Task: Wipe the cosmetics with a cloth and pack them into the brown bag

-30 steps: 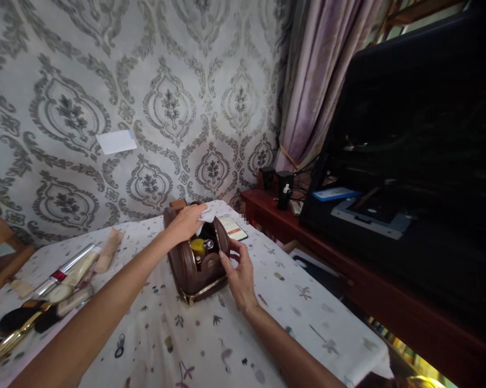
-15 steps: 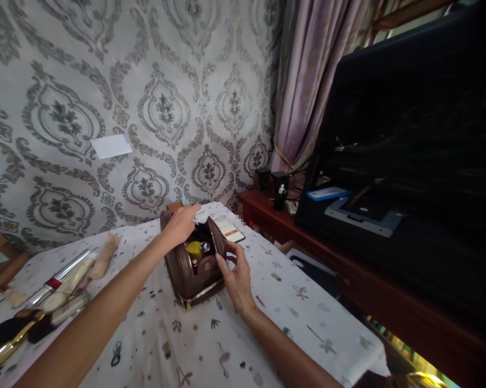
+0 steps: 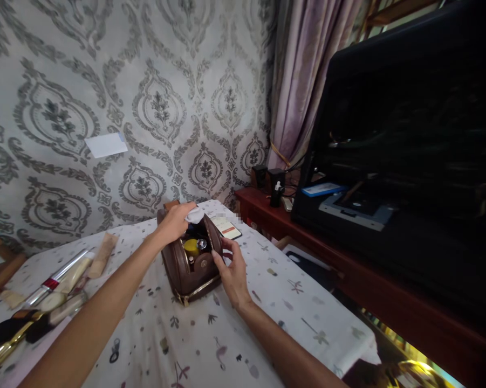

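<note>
A brown zippered bag (image 3: 178,269) stands unzipped on the patterned cloth. Inside show a yellow round item (image 3: 191,247) and a small shiny cap (image 3: 201,245). Over the bag's far left part, my left hand (image 3: 176,222) has its fingers closed on a white cloth or tissue (image 3: 195,215). My right hand (image 3: 232,269) grips the bag's right side, thumb at the rim and fingers around the outer face.
Makeup tubes (image 3: 104,254) and brushes (image 3: 8,339) lie on the left of the cloth-covered surface (image 3: 145,345). A phone (image 3: 228,228) lies behind the bag. At right are a red-brown desk (image 3: 262,207), small black speakers and a large black screen (image 3: 388,140).
The view has shifted slightly, so everything sits a little further left. The white piece in my left hand shows a bit more, and both hands remain at the bag.
</note>
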`<state>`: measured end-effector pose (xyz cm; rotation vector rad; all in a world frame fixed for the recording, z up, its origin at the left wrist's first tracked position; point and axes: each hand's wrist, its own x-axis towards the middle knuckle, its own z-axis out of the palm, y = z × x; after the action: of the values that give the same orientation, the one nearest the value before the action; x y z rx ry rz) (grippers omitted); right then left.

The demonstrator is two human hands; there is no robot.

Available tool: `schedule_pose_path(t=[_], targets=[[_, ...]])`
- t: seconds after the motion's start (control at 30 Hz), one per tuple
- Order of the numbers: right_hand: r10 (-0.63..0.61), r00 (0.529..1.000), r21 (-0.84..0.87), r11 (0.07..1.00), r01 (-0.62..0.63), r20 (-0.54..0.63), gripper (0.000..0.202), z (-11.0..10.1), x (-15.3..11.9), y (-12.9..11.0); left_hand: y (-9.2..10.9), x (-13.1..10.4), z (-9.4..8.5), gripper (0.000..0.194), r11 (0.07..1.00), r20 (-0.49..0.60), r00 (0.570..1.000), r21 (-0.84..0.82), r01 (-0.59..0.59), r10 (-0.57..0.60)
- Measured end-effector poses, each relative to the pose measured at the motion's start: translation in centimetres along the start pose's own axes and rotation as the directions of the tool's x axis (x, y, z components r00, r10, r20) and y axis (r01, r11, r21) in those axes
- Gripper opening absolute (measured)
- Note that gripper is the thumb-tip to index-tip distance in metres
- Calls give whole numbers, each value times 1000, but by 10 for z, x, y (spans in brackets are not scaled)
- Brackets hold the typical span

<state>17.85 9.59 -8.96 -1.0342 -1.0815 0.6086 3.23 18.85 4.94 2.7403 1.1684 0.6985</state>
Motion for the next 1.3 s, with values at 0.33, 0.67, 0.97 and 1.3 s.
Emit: schedule_pose_path(t=[0.33,0.67,0.97,1.3], targets=[[-15,1000,-10,1000,15,-21,31,1,0,0,-10,3,2,24,1000,-13,1000,-15,-10,10],[-3,1000,-7,1000,3,-8,34,1,0,-1,-5,0,-4,13,997,-193,979,-35,67,-73],[37,999,12,999,-37,-2,38,1,0,-3,-13,-27,-17,19,917,-519,797,-385,107,-310],[23,1000,7,1000,-23,-2,37,0,-1,-4,4,-113,-2,41,139,-113,474,-990,20,-874]])
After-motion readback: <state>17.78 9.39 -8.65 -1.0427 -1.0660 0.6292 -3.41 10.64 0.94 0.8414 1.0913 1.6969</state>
